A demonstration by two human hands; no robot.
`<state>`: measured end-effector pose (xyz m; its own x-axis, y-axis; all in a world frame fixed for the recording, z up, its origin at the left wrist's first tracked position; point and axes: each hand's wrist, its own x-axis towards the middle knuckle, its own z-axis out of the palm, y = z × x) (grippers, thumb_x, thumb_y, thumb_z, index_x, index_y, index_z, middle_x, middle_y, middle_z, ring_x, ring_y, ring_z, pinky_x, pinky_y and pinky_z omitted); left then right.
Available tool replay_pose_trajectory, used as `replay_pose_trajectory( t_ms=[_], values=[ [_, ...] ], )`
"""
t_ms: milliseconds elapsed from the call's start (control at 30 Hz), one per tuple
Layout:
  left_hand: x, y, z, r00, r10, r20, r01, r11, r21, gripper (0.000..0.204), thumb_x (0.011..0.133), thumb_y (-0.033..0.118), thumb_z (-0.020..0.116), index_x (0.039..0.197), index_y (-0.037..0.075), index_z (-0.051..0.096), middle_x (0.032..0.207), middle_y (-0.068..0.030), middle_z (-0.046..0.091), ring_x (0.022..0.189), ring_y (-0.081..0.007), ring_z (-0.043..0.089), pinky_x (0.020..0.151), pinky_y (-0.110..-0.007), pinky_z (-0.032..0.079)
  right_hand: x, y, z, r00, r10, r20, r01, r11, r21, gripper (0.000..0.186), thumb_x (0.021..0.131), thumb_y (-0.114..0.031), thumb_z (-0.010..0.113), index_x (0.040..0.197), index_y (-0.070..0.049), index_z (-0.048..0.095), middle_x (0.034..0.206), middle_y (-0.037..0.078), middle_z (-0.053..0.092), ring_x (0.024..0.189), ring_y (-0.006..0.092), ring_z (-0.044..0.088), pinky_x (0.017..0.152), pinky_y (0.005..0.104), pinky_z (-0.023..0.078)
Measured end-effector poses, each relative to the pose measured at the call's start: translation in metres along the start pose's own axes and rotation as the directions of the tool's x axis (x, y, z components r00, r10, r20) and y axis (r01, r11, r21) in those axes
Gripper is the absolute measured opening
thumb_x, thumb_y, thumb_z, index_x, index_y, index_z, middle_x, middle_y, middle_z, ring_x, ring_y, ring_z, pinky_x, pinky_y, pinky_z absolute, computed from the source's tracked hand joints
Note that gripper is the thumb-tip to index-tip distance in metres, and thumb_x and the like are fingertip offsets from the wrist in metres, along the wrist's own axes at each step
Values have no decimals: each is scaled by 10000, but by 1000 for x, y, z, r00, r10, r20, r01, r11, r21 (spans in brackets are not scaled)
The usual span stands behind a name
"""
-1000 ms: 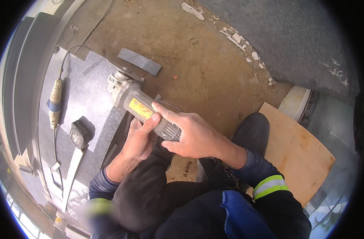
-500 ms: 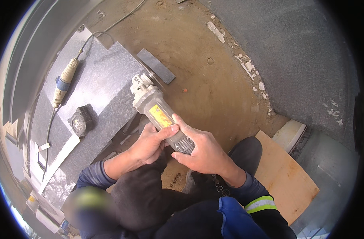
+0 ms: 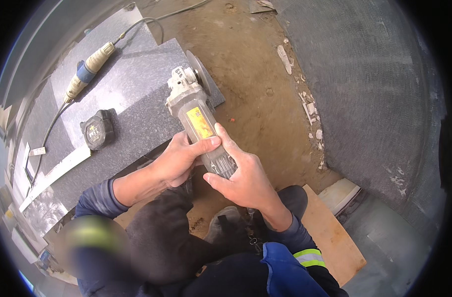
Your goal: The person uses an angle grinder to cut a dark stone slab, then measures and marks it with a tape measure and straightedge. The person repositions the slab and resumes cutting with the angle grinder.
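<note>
From my remote feed, left hand (image 3: 179,157) and right hand (image 3: 248,180) wrap the angle grinder (image 3: 189,104) — disc (image 3: 198,69) near the slab's (image 3: 142,119) right edge; no finished work that I can tell.

Angle grinder (image 3: 200,121) front and centre, between left hand (image 3: 179,154) and right hand (image 3: 245,179)! Stone slab (image 3: 142,116) to its left, tape measure (image 3: 98,130) lying on that, cable connector (image 3: 90,72) just beyond. Out right, rubble (image 3: 311,109) along the ground (image 3: 258,111); nearer, the wooden board (image 3: 330,235).
</note>
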<state>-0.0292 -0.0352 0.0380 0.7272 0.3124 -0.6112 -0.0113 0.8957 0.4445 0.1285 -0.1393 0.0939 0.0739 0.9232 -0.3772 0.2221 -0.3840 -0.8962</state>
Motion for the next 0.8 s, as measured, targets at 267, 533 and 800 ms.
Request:
replay_pose_trajectory(
  t_ms=[267,533,800],
  values=[
    [9,25,-9,997,82,-8,-82,996,-23,497,983,248,761,1349,-4,539,1213,-109,650,1086,-197,680,948,-387,577,34,-4,4,998,-63,-18,63,998,-17,935,825,-128,783,1616,28,310,1214,284,710,1117,267,716,951,363,547],
    [23,44,-24,988,152,-38,-152,988,7,498,993,268,750,1336,-33,550,1192,-131,666,1080,-206,687,924,-383,579,65,-12,4,999,-53,2,53,999,-8,930,822,-133,785,1607,46,318,1239,292,695,1148,261,695,974,363,534],
    [16,33,-18,990,134,-31,-134,991,14,486,992,256,752,1330,-34,557,1210,-133,662,1086,-207,682,943,-387,573,50,-5,5,1000,-14,4,15,1000,-28,937,825,-132,779,1620,22,306,1165,274,721,1054,251,718,922,363,550]
  ],
)
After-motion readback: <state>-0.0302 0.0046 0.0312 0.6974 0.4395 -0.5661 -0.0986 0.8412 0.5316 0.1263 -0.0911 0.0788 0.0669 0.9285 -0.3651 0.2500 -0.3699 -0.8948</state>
